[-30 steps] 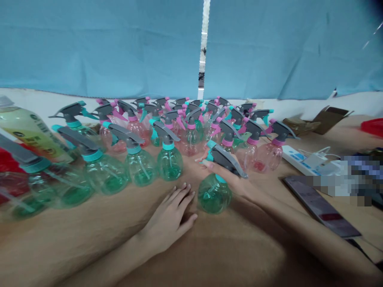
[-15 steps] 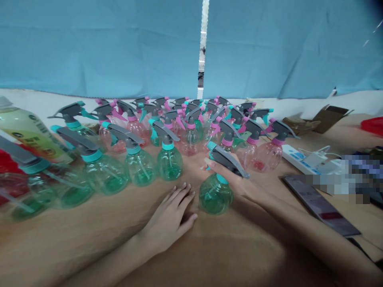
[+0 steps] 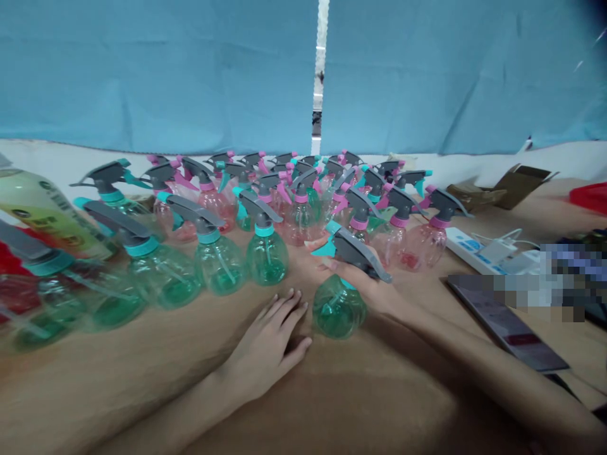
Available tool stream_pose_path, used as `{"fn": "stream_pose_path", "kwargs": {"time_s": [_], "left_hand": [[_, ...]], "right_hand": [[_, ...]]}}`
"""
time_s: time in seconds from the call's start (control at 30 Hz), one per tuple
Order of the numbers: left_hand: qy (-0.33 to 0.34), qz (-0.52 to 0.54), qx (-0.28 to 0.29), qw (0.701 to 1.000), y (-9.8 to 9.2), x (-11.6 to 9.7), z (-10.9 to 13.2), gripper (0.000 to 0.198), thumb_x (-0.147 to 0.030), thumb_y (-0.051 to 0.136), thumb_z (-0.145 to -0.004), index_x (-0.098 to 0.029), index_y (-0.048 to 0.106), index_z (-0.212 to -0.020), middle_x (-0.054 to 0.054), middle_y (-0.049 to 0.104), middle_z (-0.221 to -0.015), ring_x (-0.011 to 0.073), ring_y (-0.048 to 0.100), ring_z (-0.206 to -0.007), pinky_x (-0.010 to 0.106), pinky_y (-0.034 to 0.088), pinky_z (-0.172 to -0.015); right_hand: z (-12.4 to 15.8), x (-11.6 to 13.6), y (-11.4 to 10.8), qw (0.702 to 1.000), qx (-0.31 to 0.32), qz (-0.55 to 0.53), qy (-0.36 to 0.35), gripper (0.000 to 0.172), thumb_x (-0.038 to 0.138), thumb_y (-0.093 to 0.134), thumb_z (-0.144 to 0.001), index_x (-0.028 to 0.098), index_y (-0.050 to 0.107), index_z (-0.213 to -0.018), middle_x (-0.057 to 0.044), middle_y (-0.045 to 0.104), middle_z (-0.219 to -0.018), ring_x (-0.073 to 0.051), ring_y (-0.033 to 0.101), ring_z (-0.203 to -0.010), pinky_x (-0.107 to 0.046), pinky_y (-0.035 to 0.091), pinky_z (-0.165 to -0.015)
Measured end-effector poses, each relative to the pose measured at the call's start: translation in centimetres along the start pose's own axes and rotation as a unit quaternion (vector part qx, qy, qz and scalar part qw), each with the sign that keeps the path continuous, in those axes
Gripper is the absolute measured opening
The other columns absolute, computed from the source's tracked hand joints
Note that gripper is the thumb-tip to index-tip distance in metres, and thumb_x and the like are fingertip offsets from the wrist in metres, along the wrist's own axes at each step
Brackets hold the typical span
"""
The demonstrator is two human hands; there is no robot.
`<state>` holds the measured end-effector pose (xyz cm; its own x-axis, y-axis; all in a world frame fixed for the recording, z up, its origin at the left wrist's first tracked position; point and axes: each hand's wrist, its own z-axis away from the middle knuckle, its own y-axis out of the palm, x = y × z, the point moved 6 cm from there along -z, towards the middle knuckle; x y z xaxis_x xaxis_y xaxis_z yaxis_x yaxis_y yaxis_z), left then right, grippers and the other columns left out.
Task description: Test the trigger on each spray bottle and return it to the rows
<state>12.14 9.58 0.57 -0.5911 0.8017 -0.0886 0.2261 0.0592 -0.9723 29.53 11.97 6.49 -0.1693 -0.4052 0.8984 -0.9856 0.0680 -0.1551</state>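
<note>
My right hand (image 3: 372, 289) is wrapped around the neck of a spray bottle (image 3: 339, 309) with a round clear-green body. The grey spray head and turquoise trigger of this bottle rise above the hand, and the thumb side partly hides the neck. Beside it on the left, my left hand (image 3: 268, 344) lies palm down on the table, fingers stretched out and holding nothing. Just beyond the left fingertips stands another green spray bottle (image 3: 267, 259), with a similar green bottle (image 3: 220, 265) to its left.
Several pink and green spray bottles (image 3: 301, 218) crowd the back of the wooden table (image 3: 303, 404). At the left is a large labelled bottle (image 3: 52, 212). A phone (image 3: 505, 325), a white power strip (image 3: 474, 249) and an opened cardboard box (image 3: 521, 186) lie at the right.
The turquoise trigger now sticks out further from the spray head, and the right fingers have shifted lower around it. My left hand has stayed in place.
</note>
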Motion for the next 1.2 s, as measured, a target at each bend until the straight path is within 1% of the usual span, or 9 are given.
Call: {"fn": "stream_pose_path", "kwargs": {"time_s": [0.13,0.27,0.37,0.53,0.67,0.97,1.1,1.2], "left_hand": [[-0.001,-0.001,0.004,1.0,-0.05,-0.04,-0.08,0.051,-0.041,0.045,-0.095,-0.011,0.044,-0.136,0.013,0.04,-0.145,0.0256,0.035,-0.134,0.043,0.029,-0.11],[-0.003,-0.003,0.007,1.0,0.01,-0.01,-0.06,0.05,-0.041,0.045,-0.095,-0.012,0.043,-0.136,0.012,0.04,-0.145,0.0256,0.035,-0.134,0.043,0.029,-0.11],[-0.006,0.003,0.002,1.0,-0.02,0.02,-0.04,0.05,-0.041,0.045,-0.095,-0.013,0.043,-0.137,0.012,0.039,-0.146,0.0259,0.035,-0.135,0.044,0.029,-0.109],[-0.007,0.0,0.018,1.0,-0.03,-0.05,-0.1,0.052,-0.041,0.045,-0.095,-0.01,0.043,-0.137,0.014,0.039,-0.146,0.0263,0.034,-0.135,0.045,0.03,-0.109],[-0.005,-0.005,0.016,1.0,-0.15,-0.14,-0.1,0.05,-0.041,0.045,-0.095,-0.011,0.044,-0.136,0.012,0.04,-0.145,0.0253,0.034,-0.135,0.044,0.029,-0.11],[-0.008,-0.002,0.02,1.0,0.08,-0.05,-0.06,0.052,-0.04,0.046,-0.095,-0.01,0.042,-0.137,0.013,0.039,-0.146,0.026,0.032,-0.136,0.044,0.029,-0.11],[-0.006,-0.004,0.021,1.0,0.1,-0.04,-0.13,0.052,-0.04,0.046,-0.095,-0.01,0.042,-0.137,0.013,0.039,-0.146,0.0261,0.033,-0.135,0.044,0.028,-0.11],[-0.006,-0.001,0.027,1.0,0.01,-0.11,-0.16,0.052,-0.04,0.045,-0.095,-0.01,0.041,-0.137,0.013,0.039,-0.146,0.0262,0.033,-0.136,0.045,0.029,-0.11]], "right_hand": [[0.01,-0.23,0.05,0.999,-0.002,-0.012,0.032,0.015,0.037,0.065,-0.079,0.023,0.064,-0.084,0.002,0.059,-0.07,-0.013,0.052,-0.059,-0.026,0.046,-0.058],[-0.07,0.06,0.29,0.999,0.011,-0.032,0.031,0.016,0.036,0.066,-0.079,0.022,0.062,-0.087,0.003,0.057,-0.071,-0.011,0.05,-0.059,-0.025,0.045,-0.057],[-0.12,0.13,0.37,0.999,0.016,-0.041,0.03,0.016,0.036,0.066,-0.079,0.022,0.062,-0.085,0.003,0.059,-0.072,-0.011,0.052,-0.061,-0.025,0.045,-0.058],[-0.14,0.14,0.44,0.998,0.026,-0.048,0.024,0.015,0.036,0.066,-0.079,0.024,0.065,-0.089,0.001,0.065,-0.081,-0.014,0.059,-0.071,-0.028,0.048,-0.067],[-0.11,-0.02,0.39,0.998,0.029,-0.047,0.026,0.014,0.038,0.065,-0.08,0.025,0.065,-0.086,0.001,0.067,-0.077,-0.016,0.062,-0.071,-0.03,0.05,-0.068],[0.11,-0.73,0.21,0.997,0.019,-0.052,0.046,0.016,0.037,0.066,-0.08,0.023,0.065,-0.088,-0.001,0.07,-0.087,-0.016,0.063,-0.077,-0.03,0.051,-0.072],[0.04,-0.44,0.5,0.997,0.031,-0.063,0.038,0.019,0.038,0.065,-0.08,0.024,0.065,-0.092,-0.001,0.069,-0.091,-0.018,0.064,-0.083,-0.032,0.051,-0.077],[-0.02,-0.18,0.46,0.997,0.025,-0.054,0.038,0.018,0.038,0.065,-0.08,0.025,0.066,-0.092,-0.001,0.068,-0.088,-0.017,0.063,-0.08,-0.033,0.051,-0.076]]}}
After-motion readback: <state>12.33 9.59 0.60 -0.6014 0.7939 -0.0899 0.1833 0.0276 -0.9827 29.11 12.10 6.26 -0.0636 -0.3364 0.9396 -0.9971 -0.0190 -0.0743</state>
